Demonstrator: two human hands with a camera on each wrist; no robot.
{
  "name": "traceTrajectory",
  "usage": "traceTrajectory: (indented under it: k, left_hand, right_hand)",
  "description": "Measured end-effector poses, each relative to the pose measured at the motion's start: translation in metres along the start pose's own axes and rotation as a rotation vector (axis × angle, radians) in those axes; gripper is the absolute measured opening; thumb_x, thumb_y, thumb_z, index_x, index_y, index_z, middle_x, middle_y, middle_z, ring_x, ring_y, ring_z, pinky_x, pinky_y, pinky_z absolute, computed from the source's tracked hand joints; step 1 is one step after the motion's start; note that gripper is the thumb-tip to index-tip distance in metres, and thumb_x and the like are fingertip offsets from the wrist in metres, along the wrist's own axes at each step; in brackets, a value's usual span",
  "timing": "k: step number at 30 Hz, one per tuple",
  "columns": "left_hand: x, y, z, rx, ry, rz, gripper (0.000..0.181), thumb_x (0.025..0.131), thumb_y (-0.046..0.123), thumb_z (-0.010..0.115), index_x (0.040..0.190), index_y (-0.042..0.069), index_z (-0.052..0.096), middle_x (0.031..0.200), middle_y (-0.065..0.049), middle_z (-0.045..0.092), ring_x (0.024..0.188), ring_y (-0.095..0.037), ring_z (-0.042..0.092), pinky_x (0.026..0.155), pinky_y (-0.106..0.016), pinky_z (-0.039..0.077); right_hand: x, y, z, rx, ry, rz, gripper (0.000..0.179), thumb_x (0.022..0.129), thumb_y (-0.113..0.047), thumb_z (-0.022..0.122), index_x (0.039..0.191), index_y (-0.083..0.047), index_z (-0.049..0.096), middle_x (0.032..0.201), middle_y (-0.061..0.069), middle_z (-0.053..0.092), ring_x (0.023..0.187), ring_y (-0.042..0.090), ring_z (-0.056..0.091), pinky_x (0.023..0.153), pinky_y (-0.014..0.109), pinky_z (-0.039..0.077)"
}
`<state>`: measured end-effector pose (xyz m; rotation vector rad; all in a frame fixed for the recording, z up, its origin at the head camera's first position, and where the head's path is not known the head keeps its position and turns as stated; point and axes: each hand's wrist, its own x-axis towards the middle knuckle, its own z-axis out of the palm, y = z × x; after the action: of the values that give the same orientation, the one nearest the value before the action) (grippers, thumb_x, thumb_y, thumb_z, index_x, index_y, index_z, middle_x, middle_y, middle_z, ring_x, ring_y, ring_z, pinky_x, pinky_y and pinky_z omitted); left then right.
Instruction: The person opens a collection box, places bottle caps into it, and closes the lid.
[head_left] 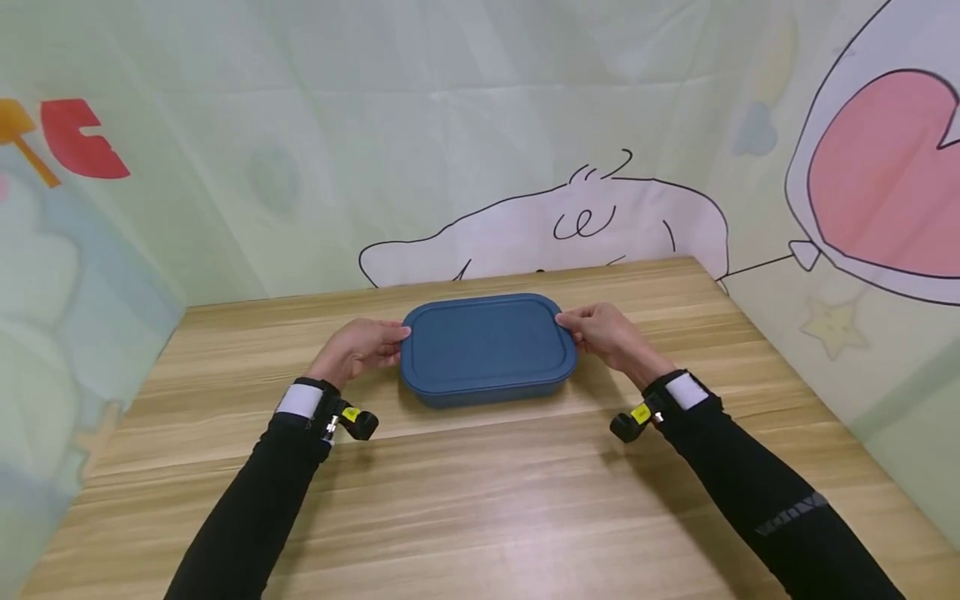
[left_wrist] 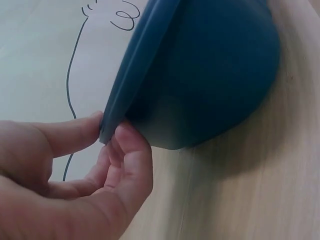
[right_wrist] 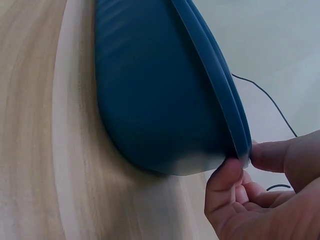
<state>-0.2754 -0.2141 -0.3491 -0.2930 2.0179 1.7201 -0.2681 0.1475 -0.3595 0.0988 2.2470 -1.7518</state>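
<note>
A dark blue rectangular storage box (head_left: 487,346) with rounded corners has its lid on and sits at the middle of the wooden table. My left hand (head_left: 360,348) pinches the lid's rim at the box's left end, thumb on top and curled fingers beneath. At the opposite end my right hand (head_left: 603,333) pinches the rim the same way. Both wrist views show the lid edge between thumb and index finger, with the box's side wall (left_wrist: 215,75) below it. What the box contains is hidden by the lid (right_wrist: 215,70).
The wooden table (head_left: 465,500) extends in front of the box and to both sides. Behind it hangs a pale green printed cloth (head_left: 375,150) with a cartoon animal outline; similar cloth covers the left and right sides.
</note>
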Motion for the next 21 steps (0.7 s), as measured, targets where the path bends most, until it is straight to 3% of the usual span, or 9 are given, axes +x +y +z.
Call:
traceTrajectory:
  k: [6, 12, 17, 21]
  left_hand:
    - [-0.008, -0.006, 0.001, 0.056, -0.034, -0.004, 0.031, 0.095, 0.016, 0.058, 0.122, 0.001, 0.052, 0.087, -0.004, 0.058, 0.073, -0.011, 0.056, 0.071, -0.023, 0.05]
    - [-0.025, -0.02, -0.003, 0.074, -0.066, 0.015, 0.035, 0.095, 0.016, 0.058, 0.124, -0.001, 0.049, 0.09, -0.005, 0.057, 0.077, -0.013, 0.056, 0.072, -0.024, 0.051]
    - [-0.044, -0.036, -0.006, 0.019, -0.159, 0.061, 0.051, 0.095, 0.014, 0.057, 0.138, -0.001, 0.035, 0.091, -0.005, 0.057, 0.08, -0.014, 0.056, 0.072, -0.025, 0.05]
    - [-0.059, -0.043, -0.003, 0.008, -0.222, 0.092, 0.057, 0.095, 0.011, 0.056, 0.145, 0.006, 0.029, 0.09, -0.006, 0.058, 0.079, -0.016, 0.057, 0.072, -0.028, 0.05]
  right_hand:
    - [-0.014, 0.005, 0.0, -0.044, -0.02, 0.001, 0.03, 0.097, -0.023, 0.055, 0.103, 0.006, 0.06, 0.068, 0.001, 0.044, 0.061, 0.012, 0.047, 0.062, 0.028, 0.044]
    - [-0.033, 0.011, 0.008, -0.081, -0.078, -0.019, 0.026, 0.098, -0.023, 0.053, 0.101, 0.003, 0.058, 0.071, 0.003, 0.044, 0.063, 0.014, 0.05, 0.066, 0.033, 0.049]
    - [-0.048, 0.019, 0.011, -0.071, -0.128, -0.054, 0.026, 0.098, -0.023, 0.053, 0.086, 0.0, 0.053, 0.069, 0.003, 0.042, 0.06, 0.015, 0.049, 0.061, 0.032, 0.048]
    - [-0.062, 0.024, 0.011, -0.06, -0.151, -0.065, 0.025, 0.097, -0.022, 0.054, 0.088, 0.002, 0.055, 0.069, 0.004, 0.045, 0.06, 0.014, 0.051, 0.058, 0.03, 0.049]
